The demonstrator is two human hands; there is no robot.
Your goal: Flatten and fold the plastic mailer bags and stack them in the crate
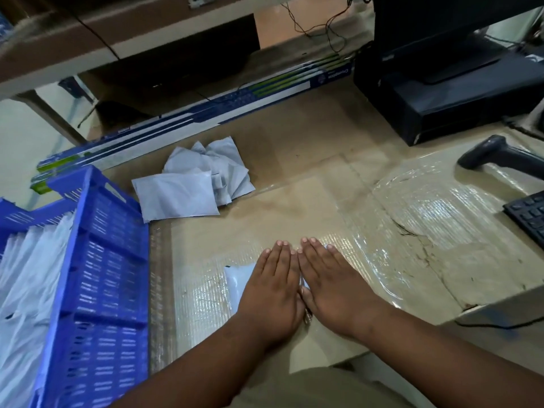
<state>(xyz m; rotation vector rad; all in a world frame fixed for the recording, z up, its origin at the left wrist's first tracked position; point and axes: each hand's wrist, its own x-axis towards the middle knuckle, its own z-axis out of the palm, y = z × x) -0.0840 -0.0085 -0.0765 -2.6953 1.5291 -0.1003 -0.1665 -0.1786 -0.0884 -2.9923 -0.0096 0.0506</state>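
- The left hand (273, 287) is laid flat on a white bag (238, 282), with its fingers straight and close together.
- The right hand (329, 282) is laid flat just beside it, fingers straight too, and the two hands touch along their inner edges.
- Nothing is gripped by either hand; the bag is only pressed down.
- Most of the bag is hidden under the hands. Only its left part and a tiny bit between the hands can be seen.
- The bag is on the table (309, 160), near the front edge, on a shiny part covered with clear plastic.
- A pile of bags (194, 178) is seen farther back on the table, well apart from the hands. These bags are crumpled and lie on top of each other.
- A blue crate (106, 260) is placed on the left, near the pressed bag but not touching it.
- White bags in the crate (26, 260) are seen inside it.
- Long flat boxes (188, 119) with blue and green stripes are laid along the back of the table.
- A black scanner (497, 156) is seen on the right, and a corner of a black keyboard (527, 214) is seen below it.
- A black machine (459, 95) sits at the back right.
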